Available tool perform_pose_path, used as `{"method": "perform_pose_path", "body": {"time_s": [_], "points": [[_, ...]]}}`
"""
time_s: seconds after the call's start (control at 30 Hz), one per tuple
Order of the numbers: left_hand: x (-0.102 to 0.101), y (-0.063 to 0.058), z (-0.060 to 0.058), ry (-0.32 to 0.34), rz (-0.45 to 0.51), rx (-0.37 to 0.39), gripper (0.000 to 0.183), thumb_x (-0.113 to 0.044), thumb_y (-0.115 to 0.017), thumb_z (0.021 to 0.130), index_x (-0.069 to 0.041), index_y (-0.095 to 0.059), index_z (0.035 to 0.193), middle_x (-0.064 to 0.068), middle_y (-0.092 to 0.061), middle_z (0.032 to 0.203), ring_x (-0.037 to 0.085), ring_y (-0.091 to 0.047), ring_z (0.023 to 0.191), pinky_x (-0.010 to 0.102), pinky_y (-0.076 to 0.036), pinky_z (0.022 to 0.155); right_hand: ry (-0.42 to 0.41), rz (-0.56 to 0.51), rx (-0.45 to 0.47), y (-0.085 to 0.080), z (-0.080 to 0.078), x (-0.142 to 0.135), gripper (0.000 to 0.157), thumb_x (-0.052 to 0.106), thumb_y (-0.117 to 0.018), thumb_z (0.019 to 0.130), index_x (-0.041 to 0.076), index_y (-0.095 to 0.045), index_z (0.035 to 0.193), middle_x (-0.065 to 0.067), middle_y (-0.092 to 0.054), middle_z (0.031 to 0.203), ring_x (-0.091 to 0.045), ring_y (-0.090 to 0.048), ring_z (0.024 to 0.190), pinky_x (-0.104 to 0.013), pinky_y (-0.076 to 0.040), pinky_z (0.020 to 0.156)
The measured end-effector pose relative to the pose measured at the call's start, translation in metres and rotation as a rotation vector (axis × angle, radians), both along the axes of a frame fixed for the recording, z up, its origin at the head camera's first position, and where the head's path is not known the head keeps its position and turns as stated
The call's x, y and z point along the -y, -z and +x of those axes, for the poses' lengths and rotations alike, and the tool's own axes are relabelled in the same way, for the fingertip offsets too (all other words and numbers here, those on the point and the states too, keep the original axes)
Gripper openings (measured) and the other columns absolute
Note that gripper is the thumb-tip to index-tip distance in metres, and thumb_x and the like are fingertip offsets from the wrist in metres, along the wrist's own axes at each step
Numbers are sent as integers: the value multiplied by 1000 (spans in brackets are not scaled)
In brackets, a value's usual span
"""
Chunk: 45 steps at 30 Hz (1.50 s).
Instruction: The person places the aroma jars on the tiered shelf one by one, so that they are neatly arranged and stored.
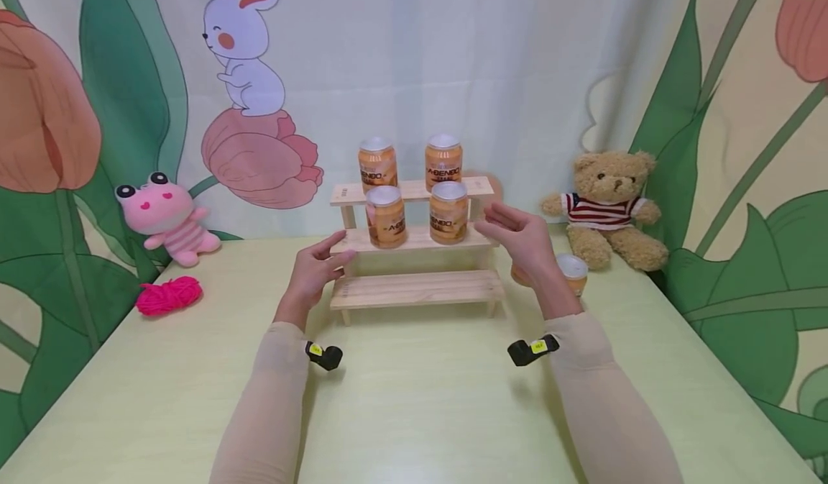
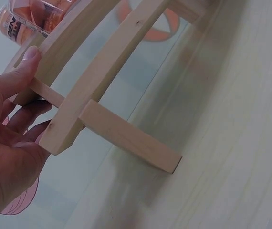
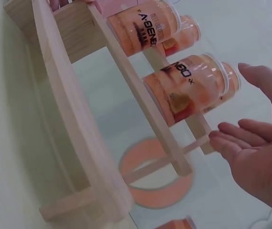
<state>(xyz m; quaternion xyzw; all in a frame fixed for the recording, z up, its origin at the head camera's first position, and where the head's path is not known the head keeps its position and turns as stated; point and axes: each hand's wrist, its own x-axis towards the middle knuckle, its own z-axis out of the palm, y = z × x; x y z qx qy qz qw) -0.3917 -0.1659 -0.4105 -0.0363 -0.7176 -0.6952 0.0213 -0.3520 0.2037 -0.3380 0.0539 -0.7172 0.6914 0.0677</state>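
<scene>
A three-step wooden display stand (image 1: 417,291) stands on the table. Two orange cans, one left (image 1: 377,165) and one right (image 1: 443,162), sit on its top step. Two more, a left can (image 1: 386,216) and a right can (image 1: 448,213), sit on the middle step. My left hand (image 1: 313,272) holds the left end of the middle step; in the left wrist view the thumb (image 2: 25,64) lies over the wood and the fingers curl under it. Beside the right end of that step is my right hand (image 1: 522,243), its fingers extended and nothing in them (image 3: 260,143).
Behind my right wrist, a can (image 1: 573,272) stands on the table, with another partly hidden by the hand. A teddy bear (image 1: 609,211) sits at the back right. On the left are a pink frog toy (image 1: 169,218) and a pink yarn skein (image 1: 169,296). Printed curtains surround the table.
</scene>
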Motion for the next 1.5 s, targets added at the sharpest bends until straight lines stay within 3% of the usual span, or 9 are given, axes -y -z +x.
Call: {"method": "perform_pose_path", "body": {"time_s": [0.17, 0.4, 0.5, 0.7, 0.9, 1.1, 1.17, 1.37, 1.5], "points": [[0, -1, 0, 7, 9, -5, 63, -24, -78, 89, -19, -53, 147, 6, -40, 157, 25, -57, 121, 48, -47, 101, -26, 142, -69, 0, 8, -19, 72, 33, -80, 87, 10, -49, 148, -9, -55, 144, -20, -50, 133, -39, -39, 111], [-2, -5, 1, 12, 4, -8, 63, -22, -77, 90, -18, -52, 148, 7, -41, 156, 25, -58, 119, 48, -47, 101, -38, 320, -149, 1, 14, -64, 70, 29, -76, 91, 9, -45, 150, -15, -52, 146, -29, -50, 133, -32, -48, 101], [0, -5, 1, 5, 9, -3, 63, -23, -78, 90, -19, -53, 147, 7, -41, 156, 24, -58, 117, 49, -47, 101, -13, 385, -159, 7, 14, -82, 71, 31, -76, 91, 7, -45, 150, -17, -53, 144, -33, -50, 133, -39, -45, 105], [1, -3, 1, 15, 16, -2, 64, -22, -77, 90, -17, -51, 148, 8, -38, 157, 24, -57, 120, 51, -44, 103, 53, 443, -110, 23, 10, -114, 76, 33, -77, 90, 3, -43, 151, -20, -51, 146, -37, -45, 136, -50, -38, 109], [1, -3, 1, 11, 16, -2, 60, -19, -76, 91, -17, -53, 147, 7, -41, 156, 26, -58, 122, 49, -46, 101, 51, 483, -42, 33, 10, -135, 79, 37, -77, 89, 4, -42, 151, -22, -49, 146, -39, -46, 134, -54, -39, 107], [0, -4, 2, 21, 18, -16, 61, -19, -77, 90, -15, -53, 147, 10, -49, 149, 15, -64, 103, 52, -45, 101, -39, 527, 50, 36, 20, -150, 83, 44, -77, 87, 5, -43, 151, -21, -50, 146, -38, -45, 135, -59, -35, 109], [0, -3, 2, 25, 10, -22, 61, -19, -77, 91, -15, -53, 147, 10, -51, 147, 13, -64, 98, 54, -45, 101, -70, 554, 68, 39, 21, -154, 83, 44, -78, 87, 4, -44, 150, -20, -51, 145, -36, -49, 131, -56, -38, 108], [2, -1, 2, 19, 8, -20, 63, -21, -77, 90, -15, -52, 147, 9, -49, 149, 12, -64, 97, 54, -45, 101, -120, 566, 53, 51, 17, -165, 75, 33, -79, 87, 3, -48, 148, -21, -54, 141, -10, -58, 110, -24, -50, 89], [2, 0, 1, 23, 7, -30, 64, -23, -77, 90, -15, -51, 148, 11, -48, 150, 12, -63, 98, 53, -45, 101, -143, 495, 53, 63, 14, -166, 79, 25, -81, 87, 3, -42, 151, -20, -51, 141, -5, -56, 108, -19, -49, 85]]}}
